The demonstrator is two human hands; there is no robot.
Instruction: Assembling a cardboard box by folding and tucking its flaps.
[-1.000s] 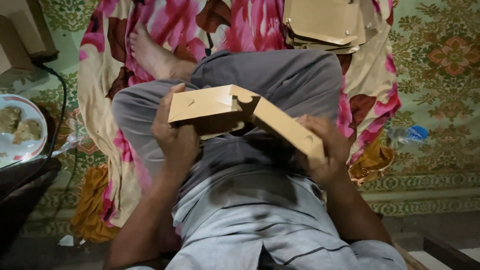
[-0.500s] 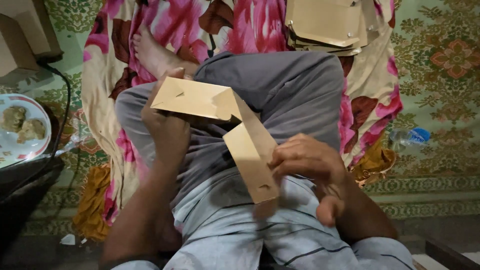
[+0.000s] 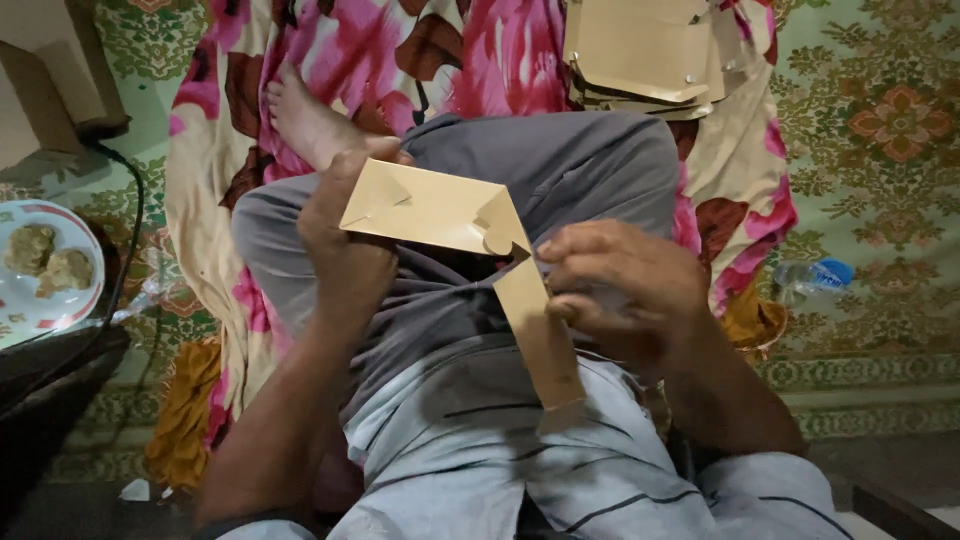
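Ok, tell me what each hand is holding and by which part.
Both hold one folded brown cardboard piece. The left hand grips its upper left end; the right hand pinches the hanging strip near the bend with its fingers.

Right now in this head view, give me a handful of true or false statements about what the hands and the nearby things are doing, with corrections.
1. Both hands hold a bent piece of tan cardboard over the lap. True: the left hand grips its upper flap, the right hand pinches at the bend.
2. A stack of flat tan cardboard pieces lies on the pink floral cloth. True.
3. The white plate with food sits to the right. False: it is at the left edge.
4. A clear plastic bottle with a blue label lies on the green patterned carpet. True.
5. The right hand is empty. False: its fingers touch the cardboard.
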